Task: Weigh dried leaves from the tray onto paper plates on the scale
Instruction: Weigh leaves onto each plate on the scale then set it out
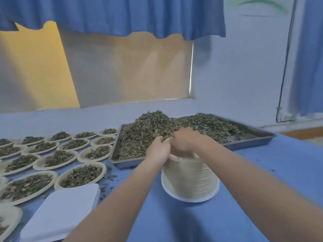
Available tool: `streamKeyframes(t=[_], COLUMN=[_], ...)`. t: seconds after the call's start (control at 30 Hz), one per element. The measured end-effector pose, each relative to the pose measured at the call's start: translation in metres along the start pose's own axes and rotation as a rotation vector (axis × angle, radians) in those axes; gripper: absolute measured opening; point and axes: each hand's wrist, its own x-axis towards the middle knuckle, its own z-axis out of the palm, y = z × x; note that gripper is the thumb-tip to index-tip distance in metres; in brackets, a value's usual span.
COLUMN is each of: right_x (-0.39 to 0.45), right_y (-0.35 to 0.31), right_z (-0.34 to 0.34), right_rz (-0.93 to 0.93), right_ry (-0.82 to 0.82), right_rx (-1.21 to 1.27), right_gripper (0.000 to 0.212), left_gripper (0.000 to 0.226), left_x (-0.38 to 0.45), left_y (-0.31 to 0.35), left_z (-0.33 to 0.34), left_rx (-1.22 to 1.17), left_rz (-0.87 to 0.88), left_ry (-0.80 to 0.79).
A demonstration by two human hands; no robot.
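On the blue table, a tall stack of paper plates stands just in front of the metal tray, and both hands work at its top. The left hand has its fingers curled over the near-left rim of the top plate, apparently lifting or peeling it free. The right hand reaches across from the other side, fingers bent down onto the stack top; it seems to steady the plates below while one is separated, though whether it pinches a plate or only presses cannot be told.

The dried leaves lie heaped in the tray, the mound highest at the left and thinner toward the far right corner, where bare metal shows. Keeping the stack next to the tray probably keeps each reach short.

To the left, many filled plates sit in rows, close together or touching, likely portions already weighed and set aside. A flat white square object lies at the near left; it may be the scale, but no display is visible, so that is only a guess.

The fingertips of both hands are hidden behind the knuckles and the plate rim. The leftmost plates are cut off by the frame edge. Loose leaf crumbs scatter between the tray and the plates.
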Motion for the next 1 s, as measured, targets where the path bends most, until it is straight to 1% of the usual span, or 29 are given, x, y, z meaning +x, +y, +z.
streamKeyframes(t=[0.1, 0.17, 0.23, 0.3, 0.37, 0.4, 0.5, 0.63, 0.7, 0.77, 0.87, 0.93, 0.97, 1.0], right_x=[0.007, 0.010, 0.013, 0.017, 0.022, 0.025, 0.028, 0.026, 0.023, 0.021, 0.023, 0.027, 0.029, 0.032], right_y=[0.024, 0.041, 0.055, 0.062, 0.063, 0.062, 0.060, 0.064, 0.065, 0.064, 0.057, 0.044, 0.035, 0.023], right_z=[0.009, 0.013, 0.015, 0.013, 0.009, 0.006, 0.001, -0.008, -0.012, -0.015, -0.020, -0.023, -0.023, -0.024], right_rz=[0.074, 0.117, 0.168, 0.232, 0.245, 0.242, 0.238, 0.223, 0.190, 0.164, 0.139, 0.117, 0.099, 0.076], right_ry=[0.019, 0.045, 0.094, 0.143, 0.152, 0.147, 0.150, 0.200, 0.196, 0.200, 0.217, 0.209, 0.203, 0.198], right_rx=[0.033, 0.110, 0.232, 0.304, 0.304, 0.289, 0.280, 0.346, 0.371, 0.403, 0.434, 0.444, 0.440, 0.432], right_gripper=[0.042, 0.038, 0.030, 0.026, 0.026, 0.027, 0.031, 0.034, 0.034, 0.035, 0.036, 0.037, 0.037, 0.037], left_gripper=[0.053, 0.052, 0.044, 0.032, 0.014, 0.012, 0.022, 0.019, 0.024, 0.029, 0.031, 0.022, 0.025, 0.035], left_x=[0.004, 0.006, 0.007, 0.007, 0.008, 0.008, 0.012, 0.013, 0.017, 0.019, 0.025, 0.028, 0.030, 0.033], left_y=[-0.001, -0.001, 0.001, 0.005, 0.010, 0.012, 0.016, 0.024, 0.028, 0.032, 0.031, 0.027, 0.023, 0.017], left_z=[0.012, 0.012, 0.009, 0.006, 0.003, 0.002, 0.002, -0.003, -0.009, -0.016, -0.029, -0.042, -0.051, -0.062], left_rx=[0.130, 0.207, 0.256, 0.303, 0.344, 0.359, 0.378, 0.407, 0.394, 0.372, 0.313, 0.262, 0.229, 0.185], left_rz=[-0.034, -0.029, -0.018, 0.015, 0.044, 0.049, 0.060, 0.100, 0.098, 0.086, 0.069, 0.046, 0.041, 0.030], left_ry=[-0.014, 0.007, 0.000, -0.040, -0.076, -0.087, -0.105, -0.038, -0.033, -0.050, -0.034, -0.004, 0.029, 0.054])
